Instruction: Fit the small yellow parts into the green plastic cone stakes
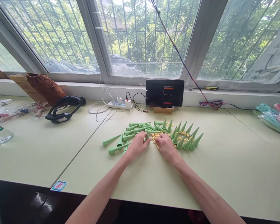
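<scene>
A heap of green plastic spikes lies in the middle of the pale green table (224,168). Long green stems (116,148) lie on their sides at the left. Green cones (188,143) stand upright at the right. Small yellow pieces (156,136) are scattered between them. My left hand (137,145) is closed on a green cone (147,135) that pokes up between its fingers. My right hand (166,146) rests with curled fingers on the yellow pieces; what it holds is hidden.
A dark tablet (164,92) stands on a small stand at the back. A white power strip (120,104) with cables lies left of it. Black headphones (64,109) and a brown pouch (44,87) sit far left. Teal and pink items (274,119) lie far right.
</scene>
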Available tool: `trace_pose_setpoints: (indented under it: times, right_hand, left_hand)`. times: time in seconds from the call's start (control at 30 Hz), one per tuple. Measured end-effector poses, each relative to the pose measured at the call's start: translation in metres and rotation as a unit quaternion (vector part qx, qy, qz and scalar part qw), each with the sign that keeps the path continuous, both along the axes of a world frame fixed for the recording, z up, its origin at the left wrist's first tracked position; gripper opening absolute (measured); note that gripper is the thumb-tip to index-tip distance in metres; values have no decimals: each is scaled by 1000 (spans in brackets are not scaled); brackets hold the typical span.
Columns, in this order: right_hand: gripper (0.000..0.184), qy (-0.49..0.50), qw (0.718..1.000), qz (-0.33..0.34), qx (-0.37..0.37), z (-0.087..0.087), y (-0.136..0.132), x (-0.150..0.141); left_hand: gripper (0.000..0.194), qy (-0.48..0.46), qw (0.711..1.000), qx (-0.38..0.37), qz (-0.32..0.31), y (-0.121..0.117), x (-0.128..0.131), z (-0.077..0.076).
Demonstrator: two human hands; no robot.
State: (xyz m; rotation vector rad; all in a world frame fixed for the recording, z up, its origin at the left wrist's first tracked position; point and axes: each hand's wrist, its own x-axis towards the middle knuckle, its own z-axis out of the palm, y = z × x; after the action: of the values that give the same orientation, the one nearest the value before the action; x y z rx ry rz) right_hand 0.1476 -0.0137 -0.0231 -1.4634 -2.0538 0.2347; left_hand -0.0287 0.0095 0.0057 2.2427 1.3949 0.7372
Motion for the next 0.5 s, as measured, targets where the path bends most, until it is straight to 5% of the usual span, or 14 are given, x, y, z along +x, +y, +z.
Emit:
trace_pose_setpoints:
  times: [0.5]
  right_hand:
    - [19, -28, 999, -23, -1, -2, 3, -1]
  left_hand:
    - [30, -3, 1000, 10, 4, -3, 4, -1]
